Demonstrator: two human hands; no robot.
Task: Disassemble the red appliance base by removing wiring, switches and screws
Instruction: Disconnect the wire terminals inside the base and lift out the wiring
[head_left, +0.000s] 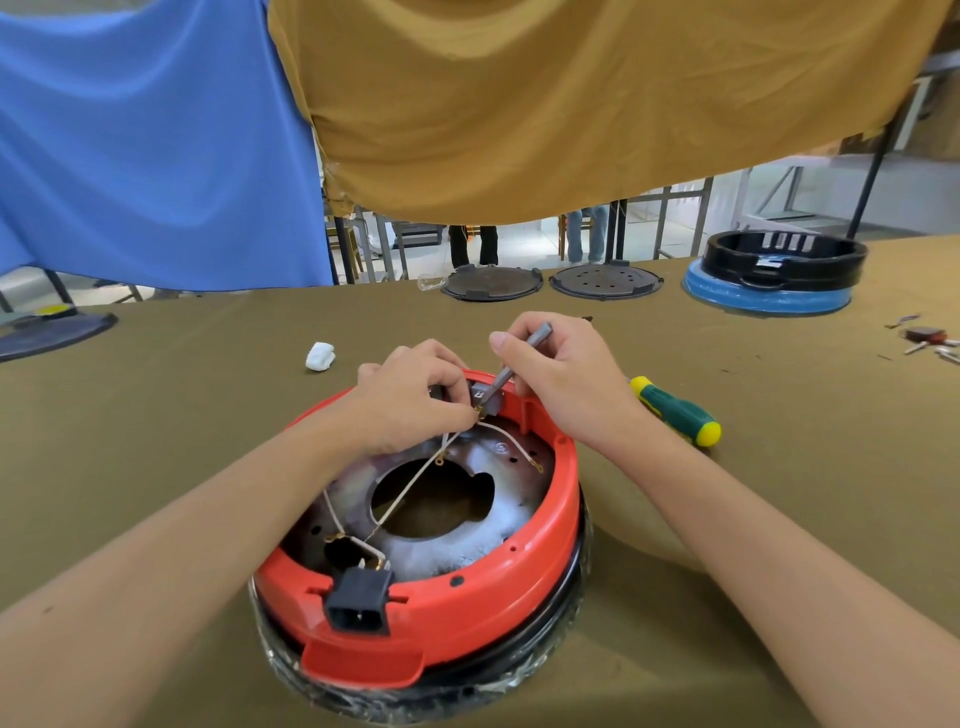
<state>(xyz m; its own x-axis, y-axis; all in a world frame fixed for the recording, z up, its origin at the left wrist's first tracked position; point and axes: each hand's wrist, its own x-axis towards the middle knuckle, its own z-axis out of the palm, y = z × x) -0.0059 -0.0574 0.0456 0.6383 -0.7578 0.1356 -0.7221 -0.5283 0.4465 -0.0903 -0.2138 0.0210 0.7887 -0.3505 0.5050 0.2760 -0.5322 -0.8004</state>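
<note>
Black power socket (359, 599) on near rim of red appliance base (498, 592). At base's far rim: left hand (410, 397) grip pinches white wire (415, 480); right hand (558, 374) grip holds grey tool (511, 364). Green-yellow screwdriver (678, 410) on counter (156, 415), right of base.

Hidden under the left hand (415, 395): the far-left rim of the red base (519, 582) and the end of the white wire (410, 483) pinched there. Tip of the grey tool (511, 366) lost against the grey switch block (488, 397), contact unclear. Green-and-yellow screwdriver (680, 410) partly covered by the right hand (566, 379), shaft unseen. Small loose parts (930, 343) at right edge cut off, too small to identify. Dark flat object (52, 330) at left edge cropped.
</note>
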